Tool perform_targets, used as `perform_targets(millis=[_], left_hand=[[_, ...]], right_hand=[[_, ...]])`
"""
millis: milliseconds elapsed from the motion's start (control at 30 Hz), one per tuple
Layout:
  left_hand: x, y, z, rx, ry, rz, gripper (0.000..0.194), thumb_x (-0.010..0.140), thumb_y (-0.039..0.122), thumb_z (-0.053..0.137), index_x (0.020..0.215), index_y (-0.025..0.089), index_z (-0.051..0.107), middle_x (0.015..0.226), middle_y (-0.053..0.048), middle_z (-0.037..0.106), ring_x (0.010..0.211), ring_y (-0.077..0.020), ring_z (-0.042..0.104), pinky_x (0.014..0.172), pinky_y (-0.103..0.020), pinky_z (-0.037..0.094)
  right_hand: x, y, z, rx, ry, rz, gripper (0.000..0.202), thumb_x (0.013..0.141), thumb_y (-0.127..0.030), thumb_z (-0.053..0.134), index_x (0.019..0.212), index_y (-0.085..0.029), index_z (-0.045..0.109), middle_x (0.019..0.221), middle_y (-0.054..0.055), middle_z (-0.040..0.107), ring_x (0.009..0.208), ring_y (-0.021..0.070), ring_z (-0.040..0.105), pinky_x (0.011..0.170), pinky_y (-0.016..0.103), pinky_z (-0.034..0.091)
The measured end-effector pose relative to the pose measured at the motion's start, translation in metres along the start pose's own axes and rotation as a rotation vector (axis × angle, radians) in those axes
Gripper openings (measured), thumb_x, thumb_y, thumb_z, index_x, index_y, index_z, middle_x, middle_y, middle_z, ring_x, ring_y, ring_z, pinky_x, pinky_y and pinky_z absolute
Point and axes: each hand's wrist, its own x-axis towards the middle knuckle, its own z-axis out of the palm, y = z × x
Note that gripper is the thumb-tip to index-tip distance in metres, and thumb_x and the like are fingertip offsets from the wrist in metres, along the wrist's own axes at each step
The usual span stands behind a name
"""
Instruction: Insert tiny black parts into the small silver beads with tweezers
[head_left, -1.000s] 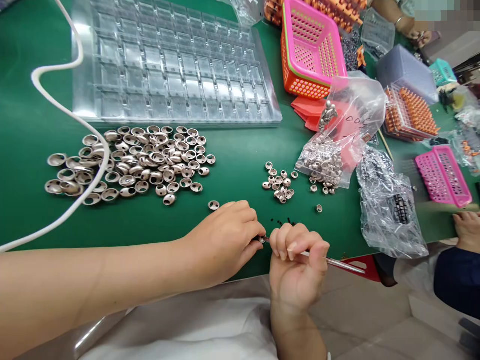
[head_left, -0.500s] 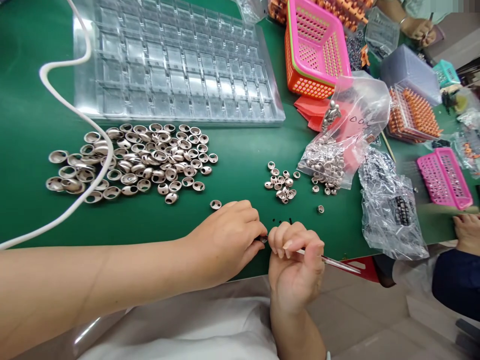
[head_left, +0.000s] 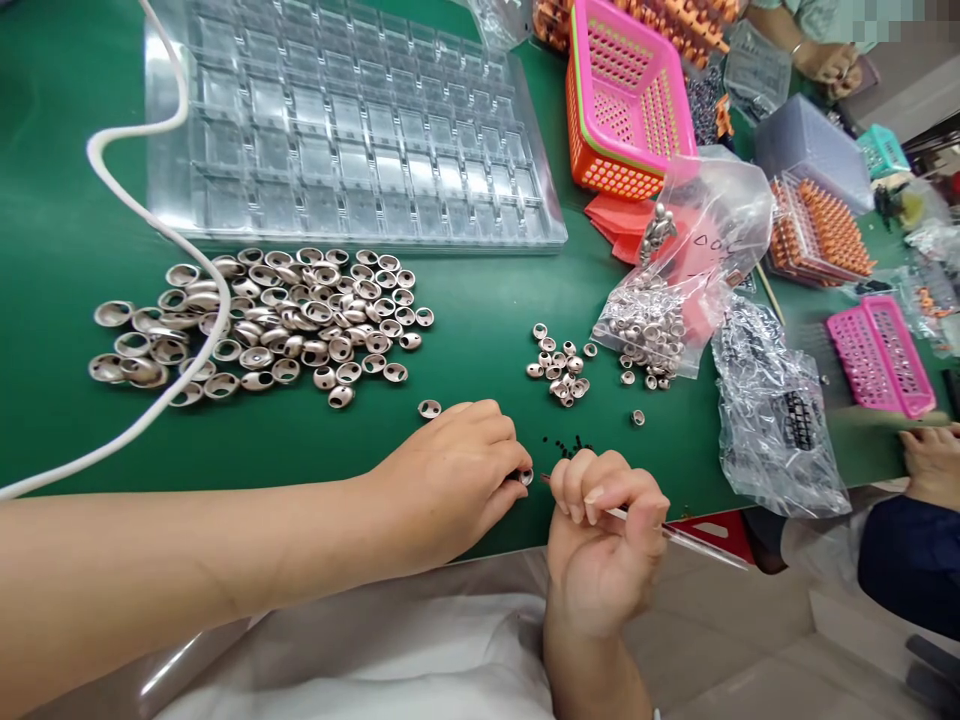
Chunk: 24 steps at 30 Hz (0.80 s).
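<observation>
Near the front edge of the green table, my left hand (head_left: 457,480) pinches a small silver metal ring (head_left: 526,477) between thumb and fingertips. Just right of it, my right hand (head_left: 607,530) is closed around a thin, shiny pointed tool (head_left: 701,548), whose tip points toward the ring with a small gap. Tiny black pieces (head_left: 576,446) lie on the table behind my right hand. One loose ring (head_left: 430,409) rests behind my left hand. Farther back are a small group of rings (head_left: 559,372) and a large pile of bigger ones (head_left: 300,310).
A clear compartment tray (head_left: 360,150) lies behind the pile, and a white cable (head_left: 150,215) crosses the left side. Pink baskets (head_left: 686,100), a bag of metal parts (head_left: 652,320) and crumpled plastic (head_left: 750,420) stand right. Another person's hand (head_left: 931,460) is at the right edge.
My right hand has moved slightly right, away from my left hand, with the tool still in it. The ring and more black pieces now show. My left hand has hardly moved.
</observation>
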Motion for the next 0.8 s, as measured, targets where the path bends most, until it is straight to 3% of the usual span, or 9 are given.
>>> perform_targets(millis=[167,300,533,800], left_hand=[[0.002,0.0,-0.002,-0.119,0.014,-0.058,0.008,0.092,0.017,0.07,0.097,0.016,0.075,0.083,-0.004,0.069,0.082,-0.0202,0.057,0.073,-0.034,0.045],[0.003,0.0,-0.003,-0.239,0.053,-0.09,0.007,0.092,0.018,0.07,0.097,0.016,0.075,0.082,-0.003,0.069,0.083,-0.0193,0.058,0.073,-0.032,0.046],[0.003,-0.001,-0.004,-0.3,0.162,-0.079,0.006,0.09,0.016,0.071,0.096,0.017,0.074,0.081,-0.001,0.069,0.081,-0.0162,0.06,0.071,-0.027,0.046],[0.002,-0.001,-0.001,-0.228,0.115,-0.008,0.009,0.092,0.014,0.068,0.099,0.015,0.074,0.082,-0.003,0.068,0.081,-0.0181,0.058,0.07,-0.029,0.045]], right_hand=[[0.003,-0.007,-0.005,0.005,-0.022,0.016,0.026,0.1,-0.045,0.052,0.089,-0.026,0.065,0.064,-0.005,0.036,0.056,0.0113,0.038,0.054,0.027,0.032],[0.005,-0.011,-0.01,-0.014,-0.016,0.005,0.025,0.098,-0.049,0.053,0.097,-0.027,0.066,0.065,-0.005,0.039,0.055,0.0107,0.038,0.054,0.026,0.032],[0.005,-0.011,-0.016,0.01,-0.039,-0.022,0.028,0.1,-0.045,0.049,0.098,-0.025,0.068,0.065,-0.005,0.041,0.056,0.0106,0.039,0.053,0.025,0.033],[0.005,-0.013,-0.017,0.015,-0.031,-0.054,0.031,0.102,-0.043,0.045,0.093,-0.023,0.068,0.064,-0.005,0.04,0.055,0.0105,0.039,0.052,0.025,0.032]])
